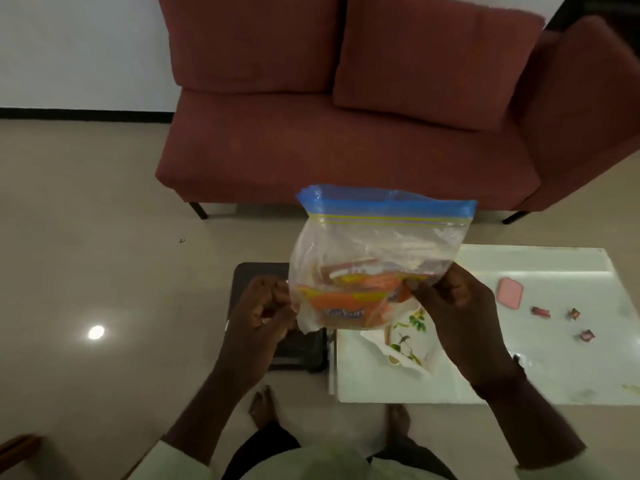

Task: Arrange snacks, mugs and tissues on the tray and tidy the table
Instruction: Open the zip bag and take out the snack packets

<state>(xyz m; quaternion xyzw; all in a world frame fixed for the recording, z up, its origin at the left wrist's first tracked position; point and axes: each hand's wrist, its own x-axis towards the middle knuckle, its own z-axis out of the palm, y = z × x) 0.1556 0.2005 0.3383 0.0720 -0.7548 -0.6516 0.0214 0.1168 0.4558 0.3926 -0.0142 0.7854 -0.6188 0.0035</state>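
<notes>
Both grips pinch the zip bag (377, 258) of orange snack packets: left hand (259, 317) at its lower left edge, right hand (457, 306) at its lower right, held upright above the white desk (554, 358).

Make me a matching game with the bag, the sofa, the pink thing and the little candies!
Things:
1. zip bag
2. sofa
3. pink packet
4. small candies

Matches:
A. dark red, behind the table
B. lying flat on the table, alone
C. held up by the left hand and the right hand
D. scattered at the table's right side

Pairs: 1-C, 2-A, 3-B, 4-D
</notes>
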